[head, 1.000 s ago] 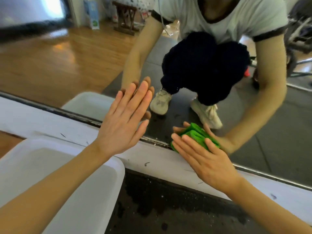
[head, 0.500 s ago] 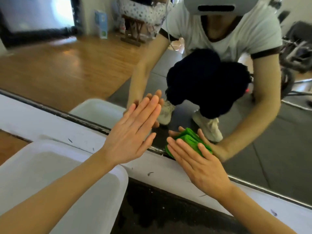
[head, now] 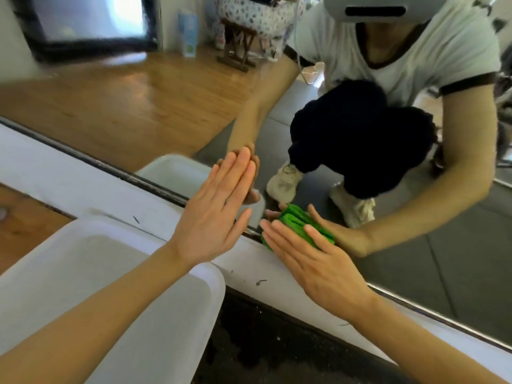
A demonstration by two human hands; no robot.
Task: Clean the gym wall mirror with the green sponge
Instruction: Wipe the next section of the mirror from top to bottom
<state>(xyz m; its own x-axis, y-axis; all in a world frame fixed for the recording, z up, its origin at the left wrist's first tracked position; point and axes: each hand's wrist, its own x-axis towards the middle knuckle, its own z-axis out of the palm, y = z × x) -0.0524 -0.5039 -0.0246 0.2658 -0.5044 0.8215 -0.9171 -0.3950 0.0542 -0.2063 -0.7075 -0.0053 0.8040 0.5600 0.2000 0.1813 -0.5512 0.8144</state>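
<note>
The wall mirror fills the upper part of the view, its dark lower edge running from upper left to lower right. My right hand presses the green sponge flat against the glass right at that lower edge, fingers straight over it. My left hand lies flat on the mirror just left of the sponge, fingers straight and together. The glass reflects both hands and the crouching person.
A white plastic tub with water stands on the floor at lower left, under my left forearm. A white wall strip runs below the mirror. Dark wet floor lies between tub and wall.
The sponge and my right hand have slid a little left along the mirror's lower edge. The head view has tilted up, showing more of the reflection. My left hand stays flat on the glass.
</note>
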